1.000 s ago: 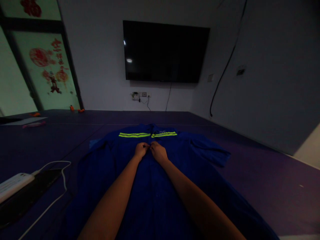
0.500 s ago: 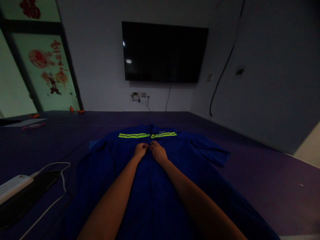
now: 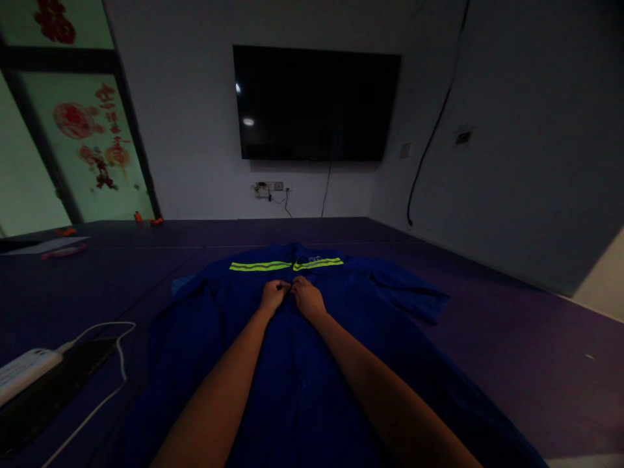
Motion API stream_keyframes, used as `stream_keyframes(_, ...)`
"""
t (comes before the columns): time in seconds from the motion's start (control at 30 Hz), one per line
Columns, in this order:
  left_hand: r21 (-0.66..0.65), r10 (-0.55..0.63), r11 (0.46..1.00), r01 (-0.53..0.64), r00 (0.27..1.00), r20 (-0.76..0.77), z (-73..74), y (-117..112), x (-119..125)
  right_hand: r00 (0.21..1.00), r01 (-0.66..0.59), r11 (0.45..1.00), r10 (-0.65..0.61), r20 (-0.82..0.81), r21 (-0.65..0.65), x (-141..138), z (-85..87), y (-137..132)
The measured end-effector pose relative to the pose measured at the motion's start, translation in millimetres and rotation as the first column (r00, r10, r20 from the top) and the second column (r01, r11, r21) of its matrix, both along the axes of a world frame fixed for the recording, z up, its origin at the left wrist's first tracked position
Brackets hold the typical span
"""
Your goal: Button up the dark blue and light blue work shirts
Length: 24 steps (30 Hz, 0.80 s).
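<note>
A blue work shirt point(image 3: 302, 377) with yellow reflective stripes point(image 3: 287, 265) lies spread flat on a dark purple table point(image 3: 511, 351), collar away from me. My left hand point(image 3: 273, 296) and my right hand point(image 3: 307, 298) meet at the shirt's front placket just below the stripes. Both hands have their fingers curled and pinched on the fabric at the centre line. Whatever small part they grip there is too dark to make out.
A white power strip point(image 3: 24, 370) with a white cable point(image 3: 104, 325) lies beside a dark flat object point(image 3: 53, 383) at the table's left edge. Papers point(image 3: 49, 246) lie far left. A black TV point(image 3: 316, 104) hangs on the wall ahead.
My hands stay pinched at the same spot on the shirt front. The view has tilted slightly, nothing else has moved.
</note>
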State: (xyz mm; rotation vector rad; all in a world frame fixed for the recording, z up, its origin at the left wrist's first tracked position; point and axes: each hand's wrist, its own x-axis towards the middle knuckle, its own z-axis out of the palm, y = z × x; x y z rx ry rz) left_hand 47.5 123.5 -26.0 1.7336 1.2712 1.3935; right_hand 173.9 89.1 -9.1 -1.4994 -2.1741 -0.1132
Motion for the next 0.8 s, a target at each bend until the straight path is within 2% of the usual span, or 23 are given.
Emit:
stream_keyframes(0.27,0.030,0.062,0.998,-0.060,0.995,-0.080,-3.2,3.7,-2.7,1.000,-0.003,1.000,0.003,0.031,-0.016,-1.8,3.2,-1.1)
stream_keyframes(0.8,0.000,-0.010,1.000,0.010,1.000,-0.025,-4.9,4.7,-2.0,0.997,0.005,1.000,-0.004,-0.077,0.011,2.6,-0.9,0.7)
